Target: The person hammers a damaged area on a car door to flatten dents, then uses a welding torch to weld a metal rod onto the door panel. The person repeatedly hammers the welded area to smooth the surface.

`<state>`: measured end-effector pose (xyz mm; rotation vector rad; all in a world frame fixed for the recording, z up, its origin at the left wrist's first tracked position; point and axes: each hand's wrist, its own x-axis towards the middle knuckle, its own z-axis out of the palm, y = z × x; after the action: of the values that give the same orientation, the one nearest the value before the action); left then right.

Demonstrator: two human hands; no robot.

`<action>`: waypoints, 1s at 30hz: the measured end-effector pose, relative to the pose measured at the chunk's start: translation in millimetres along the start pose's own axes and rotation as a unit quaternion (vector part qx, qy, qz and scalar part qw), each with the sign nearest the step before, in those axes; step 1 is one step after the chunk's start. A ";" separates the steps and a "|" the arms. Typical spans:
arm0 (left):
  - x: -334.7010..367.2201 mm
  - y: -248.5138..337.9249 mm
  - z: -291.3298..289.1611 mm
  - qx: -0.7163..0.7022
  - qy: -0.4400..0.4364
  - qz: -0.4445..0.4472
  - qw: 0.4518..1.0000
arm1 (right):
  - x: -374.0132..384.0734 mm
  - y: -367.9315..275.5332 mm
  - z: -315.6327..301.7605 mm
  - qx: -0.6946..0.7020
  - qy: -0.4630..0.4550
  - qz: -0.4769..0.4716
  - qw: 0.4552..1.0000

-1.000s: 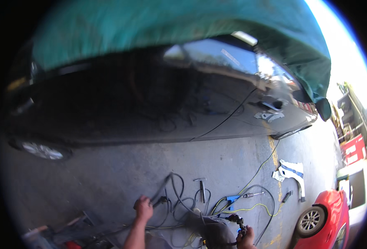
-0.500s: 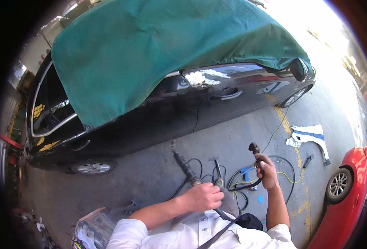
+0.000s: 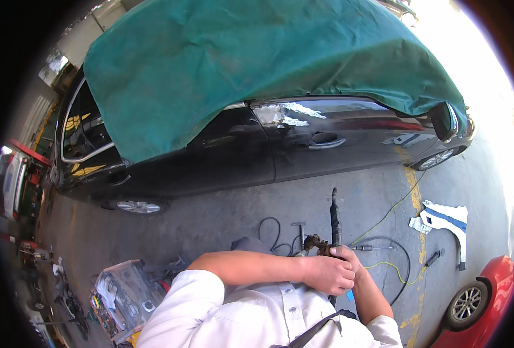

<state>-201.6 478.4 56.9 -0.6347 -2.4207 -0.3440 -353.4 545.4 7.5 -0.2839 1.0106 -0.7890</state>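
Far left, a red vehicle [image 3: 14, 180] sits partly cut off at the edge, with dark clutter on the floor below it. Lower left, a clear plastic tool tray [image 3: 122, 290] lies on the concrete floor [image 3: 210, 214], full of small bits too blurred to tell apart. Behind it all, a black car [image 3: 257, 151] stands side-on, its roof and windows draped in a green cover [image 3: 257, 69]; rear wheel visible at left, front wheel at right. Person in a white shirt, forearms coming up from the bottom edge. Left hand [image 3: 328, 274] is clenched around the lower end of a long dark rod [image 3: 334, 217], a shaft-like car part with a rusty fitting near the grip; the rod stands nearly upright, held above the floor in front of the car door. Right hand [image 3: 350, 258] is wrapped over the same spot, touching the left hand, also gripping the rod. On the floor just behind the hands: black cables [image 3: 274, 232], a hammer [image 3: 299, 227], and a screwdriver-like tool [image 3: 372, 248] just right of the rod. A yellow cord [image 3: 390, 210] runs across the floor towards the car. Further right, a white body panel [image 3: 445, 219] lies flat on the floor, a small dark tool beside it. Bottom right corner, a red car [image 3: 483, 296] with one wheel showing.
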 end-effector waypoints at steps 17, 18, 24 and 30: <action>-173.8 -133.9 -125.8 0.011 0.132 -0.637 0.760 | 7.8 -33.8 36.7 -0.091 -0.022 -0.314 0.945; -192.2 -158.4 -164.1 0.122 0.181 -0.574 0.789 | 10.4 -34.6 42.6 -0.090 -0.017 -0.318 0.944; -268.2 -253.3 -268.5 0.281 0.109 -0.546 0.782 | 29.2 -47.5 84.7 -0.229 0.001 -0.235 0.945; -255.3 -163.8 -157.1 -0.174 -0.045 -0.772 0.609 | 44.4 -63.7 98.0 -0.194 -0.019 -0.257 0.946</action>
<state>-29.8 187.3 7.7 1.5712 -2.2995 -1.4479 -287.3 456.4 65.4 -0.9275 1.0664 -1.0433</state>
